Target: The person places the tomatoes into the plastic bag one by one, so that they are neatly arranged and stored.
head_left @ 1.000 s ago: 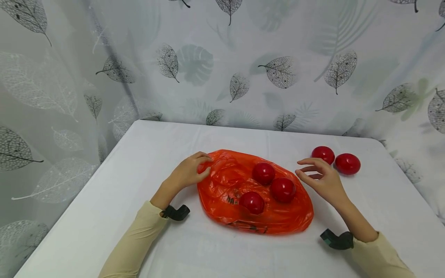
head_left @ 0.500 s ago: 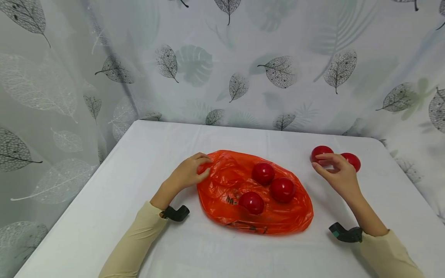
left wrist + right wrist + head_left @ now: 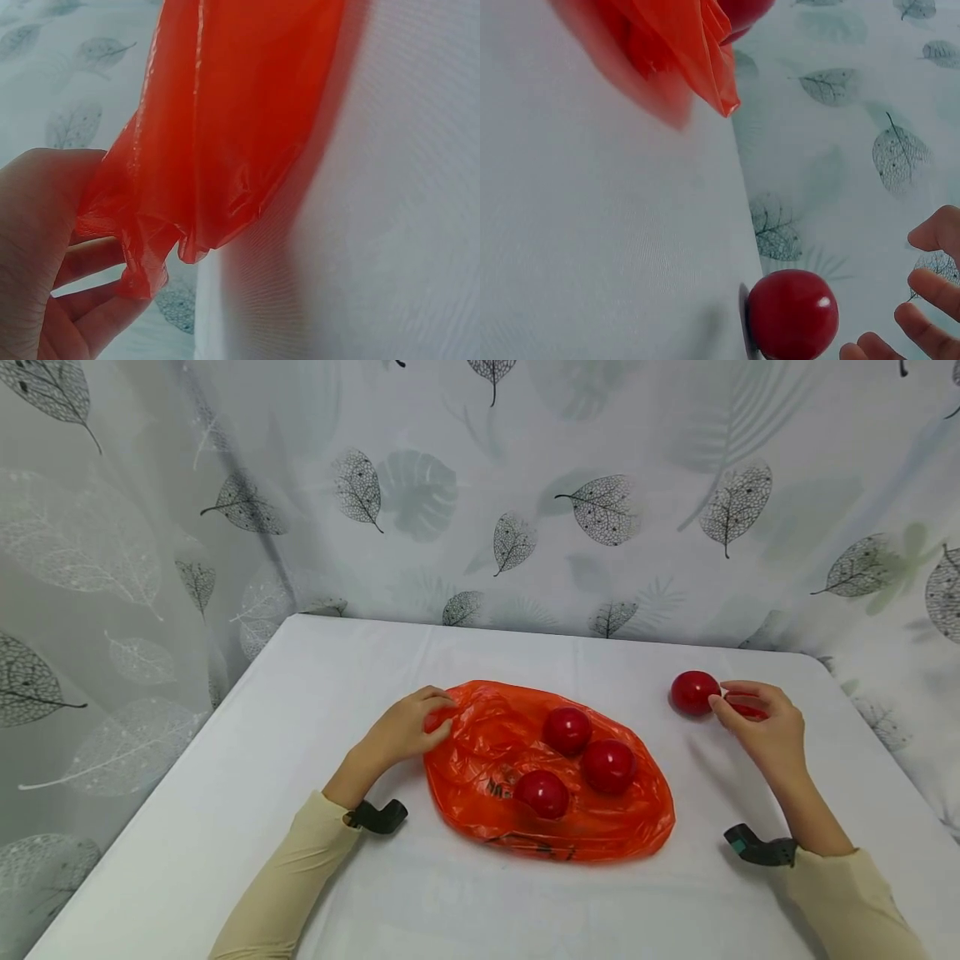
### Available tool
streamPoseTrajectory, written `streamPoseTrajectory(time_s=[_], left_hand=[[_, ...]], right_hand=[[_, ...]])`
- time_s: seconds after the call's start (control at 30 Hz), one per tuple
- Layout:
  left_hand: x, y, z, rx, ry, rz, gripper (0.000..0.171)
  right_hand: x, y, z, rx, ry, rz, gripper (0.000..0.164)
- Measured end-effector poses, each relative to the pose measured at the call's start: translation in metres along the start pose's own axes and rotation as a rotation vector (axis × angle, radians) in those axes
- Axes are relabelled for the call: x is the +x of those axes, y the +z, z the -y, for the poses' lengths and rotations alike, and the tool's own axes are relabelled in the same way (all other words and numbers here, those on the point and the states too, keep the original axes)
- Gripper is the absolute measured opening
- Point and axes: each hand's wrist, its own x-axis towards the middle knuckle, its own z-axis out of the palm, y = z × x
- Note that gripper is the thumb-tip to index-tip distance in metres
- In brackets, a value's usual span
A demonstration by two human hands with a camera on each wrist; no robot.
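An orange-red plastic bag point(image 3: 487, 731) lies flattened on the white table, with glossy red balls point(image 3: 543, 794) on top or inside; I cannot tell which. My left hand point(image 3: 405, 727) holds the bag's left edge; the left wrist view has the thin plastic point(image 3: 225, 112) between thumb and fingers. At the right, my right hand point(image 3: 772, 727) hovers at a red ball partly hidden behind its fingers. Another red ball point(image 3: 694, 693) sits just left of that hand's fingertips. In the right wrist view, the fingers point(image 3: 934, 292) are spread apart, beside a red ball point(image 3: 793, 315).
A white cloth covers the table point(image 3: 585, 906). Behind and beside it hangs a pale curtain point(image 3: 420, 560) with leaf prints. Dark wrist cameras point(image 3: 759, 846) are strapped at both sleeves.
My right hand has moved rightward from the bag's right side, past the left one of the two loose balls, to the right one. My left hand and the bag stay put.
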Motion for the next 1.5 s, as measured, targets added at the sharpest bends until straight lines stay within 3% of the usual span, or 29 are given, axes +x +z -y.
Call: streamPoseTrajectory(time_s=[0.2,0.43,0.7,0.9,1.1,1.5], left_hand=[[0.001,-0.001,0.001,-0.004,-0.028,0.016,0.027],[0.001,0.001,0.003,-0.009,-0.026,0.016,0.027],[0.001,0.0,0.001,-0.013,-0.03,0.018,0.027],[0.002,-0.001,0.0,-0.006,-0.032,0.027,0.027],[0.002,-0.002,-0.001,-0.007,-0.043,0.038,0.027],[0.001,-0.002,-0.002,-0.007,-0.037,0.036,0.027]], right_hand=[[-0.004,-0.006,0.018,-0.065,0.072,-0.029,0.047],[0.0,-0.01,0.007,-0.066,0.165,-0.069,0.047],[0.005,-0.012,-0.009,-0.04,0.212,-0.096,0.045],[0.006,-0.012,-0.016,-0.078,0.293,-0.014,0.055],[0.007,-0.015,-0.024,-0.038,0.389,0.053,0.066],[0.011,-0.017,-0.034,-0.044,0.347,0.123,0.075]])
